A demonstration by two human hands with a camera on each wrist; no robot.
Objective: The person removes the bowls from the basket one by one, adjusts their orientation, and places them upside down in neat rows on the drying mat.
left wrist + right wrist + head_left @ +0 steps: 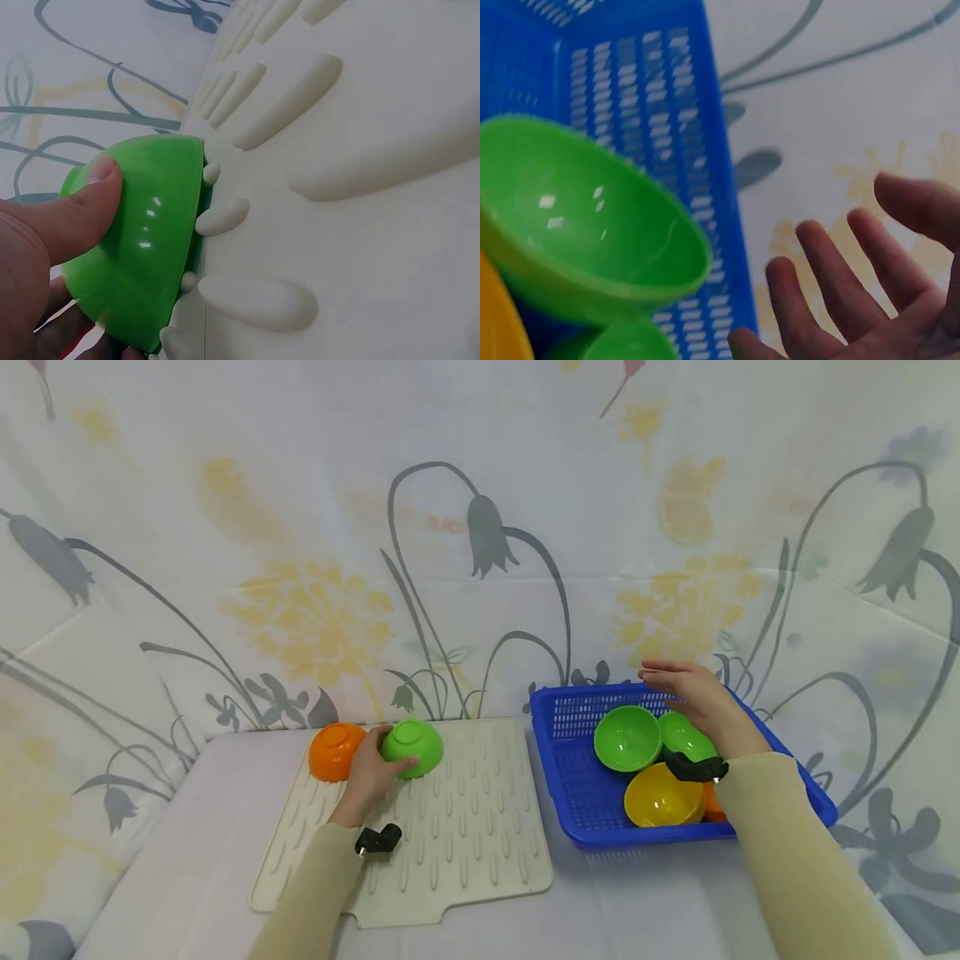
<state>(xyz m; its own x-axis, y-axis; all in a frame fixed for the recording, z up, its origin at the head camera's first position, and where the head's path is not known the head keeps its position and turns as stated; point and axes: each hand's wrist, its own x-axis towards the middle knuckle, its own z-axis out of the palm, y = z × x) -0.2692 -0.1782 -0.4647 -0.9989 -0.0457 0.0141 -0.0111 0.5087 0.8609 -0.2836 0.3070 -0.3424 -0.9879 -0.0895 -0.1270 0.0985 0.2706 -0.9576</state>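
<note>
My left hand (372,772) grips a green bowl (414,748) that sits upside down on the cream drying mat (480,860). In the left wrist view the thumb lies on the side of the bowl (154,232), its rim down at the mat's raised ridges. Just left of this hand an orange bowl (334,752) stands upside down too. My right hand (701,702) hovers over the far part of the blue basket (566,793), holding nothing, fingers spread in the right wrist view. Below it are a green bowl (627,739) and another green bowl (684,737).
A yellow bowl (663,797) lies in the basket's near part, with an orange piece (714,803) beside it, partly hidden by the right wrist. Behind the mat and basket rises a flower-printed cloth (480,610). The white table (202,827) extends left of the mat.
</note>
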